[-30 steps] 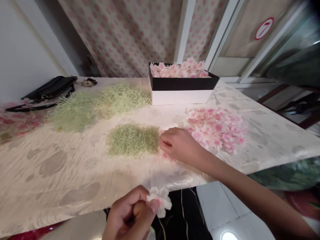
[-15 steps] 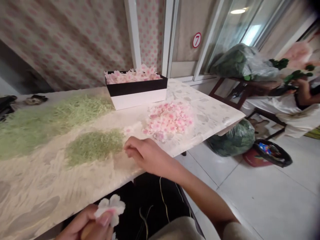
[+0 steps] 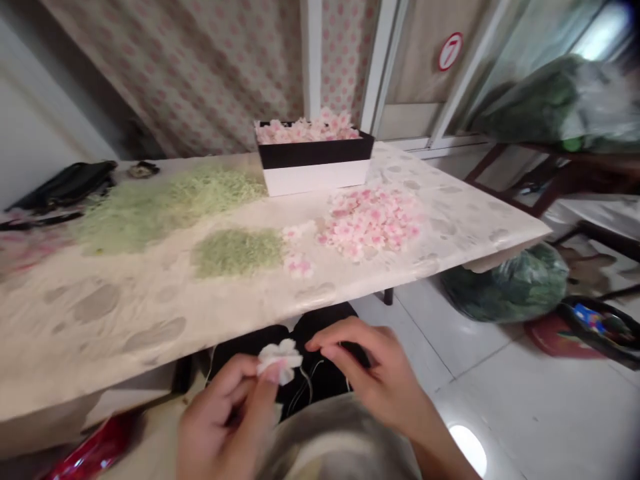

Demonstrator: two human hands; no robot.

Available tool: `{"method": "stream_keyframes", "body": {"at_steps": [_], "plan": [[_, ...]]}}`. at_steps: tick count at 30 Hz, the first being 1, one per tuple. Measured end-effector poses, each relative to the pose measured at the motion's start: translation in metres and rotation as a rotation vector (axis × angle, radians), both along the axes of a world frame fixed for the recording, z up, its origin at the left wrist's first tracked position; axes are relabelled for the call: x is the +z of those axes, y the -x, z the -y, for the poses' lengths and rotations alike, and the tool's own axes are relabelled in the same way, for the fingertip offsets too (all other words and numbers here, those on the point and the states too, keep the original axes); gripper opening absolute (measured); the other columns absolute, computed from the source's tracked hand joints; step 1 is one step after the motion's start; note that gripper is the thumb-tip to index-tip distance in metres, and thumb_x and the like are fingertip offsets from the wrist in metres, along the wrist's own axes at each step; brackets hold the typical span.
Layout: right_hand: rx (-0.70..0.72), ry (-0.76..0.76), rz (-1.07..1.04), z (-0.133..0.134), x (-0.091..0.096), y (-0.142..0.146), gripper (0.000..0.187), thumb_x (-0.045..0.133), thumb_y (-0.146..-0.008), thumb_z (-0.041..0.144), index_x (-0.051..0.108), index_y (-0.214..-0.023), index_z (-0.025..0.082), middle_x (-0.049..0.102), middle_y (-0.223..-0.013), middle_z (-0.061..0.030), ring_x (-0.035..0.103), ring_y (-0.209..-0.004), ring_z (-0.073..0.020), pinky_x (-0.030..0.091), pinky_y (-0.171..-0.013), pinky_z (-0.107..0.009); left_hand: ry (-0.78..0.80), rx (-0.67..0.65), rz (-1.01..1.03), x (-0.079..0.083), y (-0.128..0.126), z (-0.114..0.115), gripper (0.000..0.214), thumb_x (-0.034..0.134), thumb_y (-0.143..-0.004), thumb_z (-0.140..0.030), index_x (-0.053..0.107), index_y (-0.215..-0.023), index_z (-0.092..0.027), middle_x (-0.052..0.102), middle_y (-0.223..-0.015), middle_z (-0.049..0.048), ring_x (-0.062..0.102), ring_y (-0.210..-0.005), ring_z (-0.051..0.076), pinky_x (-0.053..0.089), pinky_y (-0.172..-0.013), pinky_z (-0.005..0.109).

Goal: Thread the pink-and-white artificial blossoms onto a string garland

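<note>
**Blossom pinched just below the table**

Our left hand [image 3: 225, 413] pinches a pink-edged white artificial blossom [image 3: 280, 360] between thumb and fingers. Our right hand [image 3: 373, 377] curves narrowly just beside it; we cannot tell whether it grips anything. Thin wires [image 3: 304, 387] hang beneath, their ends hidden. On the patterned table [image 3: 100, 333] lie loose pink petals [image 3: 367, 223], green fibre [image 3: 237, 252] and a black-and-white box [image 3: 315, 179].

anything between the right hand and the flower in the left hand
Nothing visible stands in the way. The right hand is apart from the flower pinched in the left hand, and the gap between them is open, with only dark cloth behind it.
</note>
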State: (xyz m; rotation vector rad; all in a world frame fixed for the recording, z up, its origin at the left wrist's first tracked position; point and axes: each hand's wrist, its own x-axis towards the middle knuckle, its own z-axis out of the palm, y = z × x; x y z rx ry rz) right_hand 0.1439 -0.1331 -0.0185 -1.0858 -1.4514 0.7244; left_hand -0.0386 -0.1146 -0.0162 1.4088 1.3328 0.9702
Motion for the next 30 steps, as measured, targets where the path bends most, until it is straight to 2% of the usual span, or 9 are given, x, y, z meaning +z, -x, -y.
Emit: {"method": "stream_keyframes", "body": {"at_steps": [4, 5, 8, 10, 15, 19, 25, 27, 30], "plan": [[0.128, -0.008, -0.021, 0.007, 0.009, 0.003, 0.019, 0.068, -0.079, 0.004, 0.07, -0.079, 0.022, 0.065, -0.121, -0.0028, 0.063, -0.11, -0.0166, 0.05, -0.093, -0.028, -0.099, -0.192, 0.028, 0.007, -0.007, 0.007, 0.027, 0.052, -0.092, -0.031, 0.049, -0.068, -0.019, 0.027, -0.051, -0.0086, 0.023, -0.045, 0.008, 0.019, -0.042, 0.019], [0.145, 0.013, -0.032, 0.008, 0.009, 0.005, 0.02, 0.068, -0.079, 0.003, 0.07, -0.079, 0.023, 0.065, -0.12, -0.0027, 0.063, -0.109, -0.0165, 0.05, -0.091, -0.028, -0.121, -0.223, 0.044, 0.008, -0.009, 0.009, 0.026, 0.05, -0.093, -0.028, 0.047, -0.068, -0.02, 0.026, -0.051, -0.0092, 0.022, -0.045, 0.008, 0.017, -0.041, 0.019], [0.17, 0.039, -0.12, 0.007, 0.006, 0.01, 0.02, 0.067, -0.081, 0.004, 0.068, -0.083, 0.024, 0.069, -0.095, -0.0005, 0.067, -0.087, -0.0133, 0.053, -0.074, -0.025, -0.14, -0.284, 0.075, 0.01, -0.013, 0.011, 0.025, 0.046, -0.094, -0.023, 0.043, -0.069, -0.02, 0.022, -0.052, -0.0103, 0.019, -0.045, 0.008, 0.015, -0.04, 0.019], [0.177, 0.033, -0.152, 0.006, 0.002, 0.012, 0.02, 0.066, -0.081, 0.004, 0.066, -0.084, 0.024, 0.067, -0.086, 0.0007, 0.066, -0.08, -0.0128, 0.052, -0.069, -0.025, -0.135, -0.305, 0.083, 0.012, -0.013, 0.012, 0.026, 0.046, -0.093, -0.021, 0.041, -0.068, -0.02, 0.021, -0.052, -0.0105, 0.019, -0.045, 0.008, 0.015, -0.04, 0.019], [0.176, 0.022, -0.171, 0.009, -0.005, 0.012, 0.021, 0.063, -0.082, 0.003, 0.062, -0.083, 0.024, 0.063, -0.086, 0.0015, 0.062, -0.08, -0.0124, 0.05, -0.069, -0.025, -0.102, -0.35, 0.077, 0.009, -0.009, 0.012, 0.027, 0.045, -0.094, -0.021, 0.038, -0.068, -0.021, 0.02, -0.052, -0.0107, 0.018, -0.045, 0.008, 0.016, -0.04, 0.02], [0.216, 0.098, -0.128, 0.011, -0.013, 0.008, 0.021, 0.063, -0.081, 0.003, 0.06, -0.08, 0.024, 0.06, -0.088, 0.0014, 0.06, -0.079, -0.0119, 0.049, -0.068, -0.024, -0.084, -0.416, 0.051, 0.001, -0.007, 0.009, 0.025, 0.043, -0.094, -0.018, 0.038, -0.069, -0.021, 0.02, -0.052, -0.0112, 0.019, -0.044, 0.007, 0.016, -0.039, 0.02], [0.272, 0.175, -0.047, 0.011, -0.017, 0.002, 0.021, 0.061, -0.082, 0.003, 0.056, -0.078, 0.023, 0.057, -0.086, 0.002, 0.057, -0.074, -0.0108, 0.046, -0.066, -0.024, -0.151, -0.569, -0.104, -0.008, -0.004, 0.002, 0.023, 0.044, -0.091, -0.011, 0.038, -0.071, -0.021, 0.022, -0.052, -0.0113, 0.024, -0.043, 0.007, 0.018, -0.041, 0.02], [0.283, 0.222, 0.002, 0.013, -0.016, 0.0, 0.019, 0.058, -0.085, 0.006, 0.054, -0.081, 0.023, 0.056, -0.085, 0.0015, 0.057, -0.074, -0.0115, 0.047, -0.065, -0.024, -0.172, -0.587, -0.12, -0.009, -0.002, 0.001, 0.023, 0.045, -0.089, -0.01, 0.039, -0.07, -0.021, 0.024, -0.052, -0.0109, 0.027, -0.043, 0.006, 0.019, -0.042, 0.02], [0.263, 0.288, 0.099, 0.019, -0.015, -0.001, 0.017, 0.056, -0.088, 0.01, 0.053, -0.095, 0.025, 0.058, -0.088, -0.0001, 0.06, -0.079, -0.0139, 0.05, -0.068, -0.026, -0.225, -0.589, -0.181, -0.007, 0.001, 0.003, 0.019, 0.047, -0.087, -0.009, 0.044, -0.072, -0.02, 0.031, -0.055, -0.0092, 0.033, -0.047, 0.008, 0.022, -0.046, 0.023]]}}
